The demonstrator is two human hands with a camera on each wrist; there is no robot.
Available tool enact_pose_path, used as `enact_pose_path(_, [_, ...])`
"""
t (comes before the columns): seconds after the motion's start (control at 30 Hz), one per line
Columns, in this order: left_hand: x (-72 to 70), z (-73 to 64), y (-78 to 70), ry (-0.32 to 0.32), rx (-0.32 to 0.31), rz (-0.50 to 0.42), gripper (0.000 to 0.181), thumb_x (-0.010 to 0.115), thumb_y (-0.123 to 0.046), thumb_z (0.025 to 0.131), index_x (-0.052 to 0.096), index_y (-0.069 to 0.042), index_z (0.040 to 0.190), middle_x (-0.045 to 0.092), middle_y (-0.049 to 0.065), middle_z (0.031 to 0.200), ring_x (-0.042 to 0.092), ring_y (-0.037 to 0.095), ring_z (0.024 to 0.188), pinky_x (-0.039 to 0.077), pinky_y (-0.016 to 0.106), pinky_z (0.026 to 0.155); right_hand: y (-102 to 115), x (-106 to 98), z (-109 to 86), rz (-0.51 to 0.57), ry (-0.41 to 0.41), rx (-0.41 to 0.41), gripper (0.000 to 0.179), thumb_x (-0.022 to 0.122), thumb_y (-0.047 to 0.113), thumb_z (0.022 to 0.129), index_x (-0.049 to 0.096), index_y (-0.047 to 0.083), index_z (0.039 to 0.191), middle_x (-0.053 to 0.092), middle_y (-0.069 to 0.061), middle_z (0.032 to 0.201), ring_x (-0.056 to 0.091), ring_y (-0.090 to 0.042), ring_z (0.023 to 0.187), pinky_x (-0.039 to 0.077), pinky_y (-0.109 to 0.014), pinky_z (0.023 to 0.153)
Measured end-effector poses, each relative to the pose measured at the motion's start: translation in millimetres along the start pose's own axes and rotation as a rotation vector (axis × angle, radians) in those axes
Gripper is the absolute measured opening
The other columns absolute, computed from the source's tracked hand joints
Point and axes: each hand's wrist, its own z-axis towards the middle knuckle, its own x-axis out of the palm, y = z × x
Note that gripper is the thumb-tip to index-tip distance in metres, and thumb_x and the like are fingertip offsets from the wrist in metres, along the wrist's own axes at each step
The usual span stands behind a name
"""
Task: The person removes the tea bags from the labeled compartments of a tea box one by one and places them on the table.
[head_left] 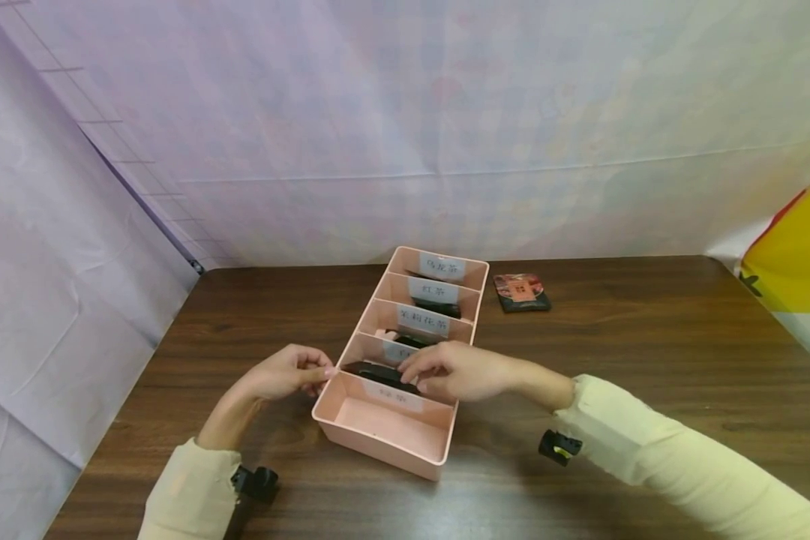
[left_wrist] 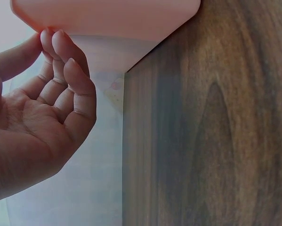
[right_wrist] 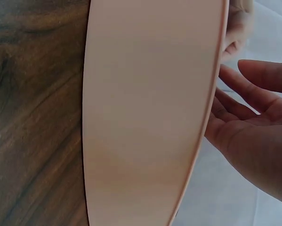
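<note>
A long pink divided box stands on the table, its compartments marked with handwritten white labels. My left hand pinches the box's left rim between thumb and fingers; the left wrist view shows the fingertips at that pink edge. Over the right side of the box, my right hand reaches into the second compartment from the front. Its fingers touch the right end of a black sachet lying there. In the right wrist view the thumb stands apart from the fingers, and the fingertips are partly hidden behind the rim. More dark sachets sit in the compartments farther back.
A red and black sachet lies on the wooden table to the right of the box's far end. Pale curtains hang behind and on the left. A yellow cloth hangs at the right edge.
</note>
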Motion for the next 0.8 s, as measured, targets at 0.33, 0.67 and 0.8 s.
enact_pose_path(0.33, [-0.1,0.3,0.0,0.000,0.000,0.000,0.016,0.051,0.001,0.089,0.053,0.018,0.088,0.052,0.002,0.065,0.048,0.009,0.056,0.047,0.026,0.056,0,6,4.0,-0.024,0.051,0.051,0.031,0.046,-0.001,0.088,0.058,-0.005,0.116,0.049,-0.016,0.129,0.051,-0.007,0.071,0.043,-0.019,0.058])
enact_pose_path(0.67, [-0.3,0.2,0.7,0.003,0.008,0.000,0.016,0.051,0.002,0.089,0.053,0.018,0.088,0.052,0.002,0.065,0.048,0.008,0.055,0.047,0.025,0.055,2,-2,3.0,-0.057,-0.009,-0.031,0.030,0.049,-0.001,0.088,0.058,-0.008,0.115,0.054,-0.018,0.123,0.046,-0.031,0.118,0.038,-0.037,0.097])
enact_pose_path(0.8, [0.1,0.0,0.6,0.000,0.006,-0.005,0.016,0.052,0.002,0.088,0.053,0.018,0.088,0.052,0.002,0.065,0.048,0.008,0.055,0.046,0.025,0.056,4,-9,0.8,-0.031,-0.019,-0.012,0.029,0.048,-0.001,0.089,0.059,-0.006,0.115,0.055,-0.016,0.123,0.046,-0.029,0.118,0.038,-0.036,0.096])
